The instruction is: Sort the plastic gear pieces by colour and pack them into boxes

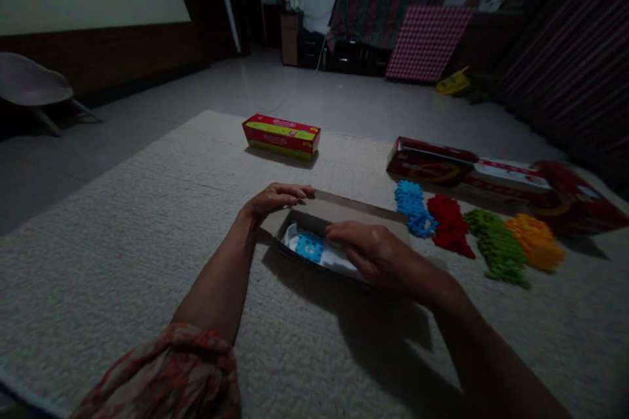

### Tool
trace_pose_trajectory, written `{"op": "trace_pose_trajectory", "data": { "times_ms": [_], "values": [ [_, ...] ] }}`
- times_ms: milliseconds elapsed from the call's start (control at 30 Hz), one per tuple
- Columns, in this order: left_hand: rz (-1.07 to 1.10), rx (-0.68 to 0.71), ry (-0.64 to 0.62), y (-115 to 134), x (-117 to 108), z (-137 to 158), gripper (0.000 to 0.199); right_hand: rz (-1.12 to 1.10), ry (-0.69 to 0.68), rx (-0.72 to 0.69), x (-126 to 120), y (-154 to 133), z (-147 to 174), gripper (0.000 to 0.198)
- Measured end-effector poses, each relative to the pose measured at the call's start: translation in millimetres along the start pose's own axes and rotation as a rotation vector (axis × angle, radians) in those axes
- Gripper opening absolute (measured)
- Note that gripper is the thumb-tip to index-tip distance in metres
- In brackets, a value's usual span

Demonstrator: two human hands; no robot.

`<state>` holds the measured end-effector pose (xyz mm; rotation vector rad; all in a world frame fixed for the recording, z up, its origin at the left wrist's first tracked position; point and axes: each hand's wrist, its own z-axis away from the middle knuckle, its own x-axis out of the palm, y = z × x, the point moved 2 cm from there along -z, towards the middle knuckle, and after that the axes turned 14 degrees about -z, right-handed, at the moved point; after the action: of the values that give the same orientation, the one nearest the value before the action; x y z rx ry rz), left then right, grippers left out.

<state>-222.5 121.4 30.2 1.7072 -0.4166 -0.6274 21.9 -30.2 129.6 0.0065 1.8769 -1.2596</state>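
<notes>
An open, narrow cardboard box (366,206) lies on the rug in front of me, its back flap standing up. Inside it, a light-blue interlocking plastic piece (309,246) rests on crumpled white plastic (339,258). My left hand (275,200) holds the box at its far left corner, fingers bent over the flap's edge. Above the box's middle and right part, my right hand (376,252) reaches over the white plastic with fingers stretched out and thumb apart. It covers part of the box's contents, and I see nothing held in it.
To the right lie piles of blue (415,206), red (449,226), green (497,245) and orange (534,242) plastic pieces. Dark red boxes (432,163) stand behind them. A red and yellow box (282,136) sits farther back on the rug (147,209). A chair (34,82) is at left.
</notes>
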Motion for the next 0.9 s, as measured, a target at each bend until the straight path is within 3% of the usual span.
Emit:
{"op": "trace_pose_trajectory", "data": {
  "times_ms": [167, 300, 400, 467, 600, 900],
  "values": [
    [0.018, -0.018, 0.081, 1, -2, 3, 0.025, 0.094, 0.304, 0.008, -52, 11, 36, 0.033],
    [-0.001, -0.058, 0.107, 6, 1, 4, 0.028, 0.106, 0.595, 0.185, -88, 50, 68, 0.031],
    [-0.043, -0.136, 0.141, 12, 3, 7, 0.027, 0.086, 0.755, 0.295, -100, 85, 90, 0.028],
    [-0.089, -0.179, 0.157, 15, 4, 7, 0.027, 0.116, 0.785, 0.321, -100, 105, 100, 0.024],
    [-0.137, -0.188, 0.157, 20, 5, 7, 0.026, 0.201, 0.718, 0.415, -88, 137, 105, 0.024],
    [-0.144, -0.183, 0.162, 18, 4, 7, 0.026, 0.555, 0.72, 0.624, -72, 155, 95, 0.033]
  ]
}}
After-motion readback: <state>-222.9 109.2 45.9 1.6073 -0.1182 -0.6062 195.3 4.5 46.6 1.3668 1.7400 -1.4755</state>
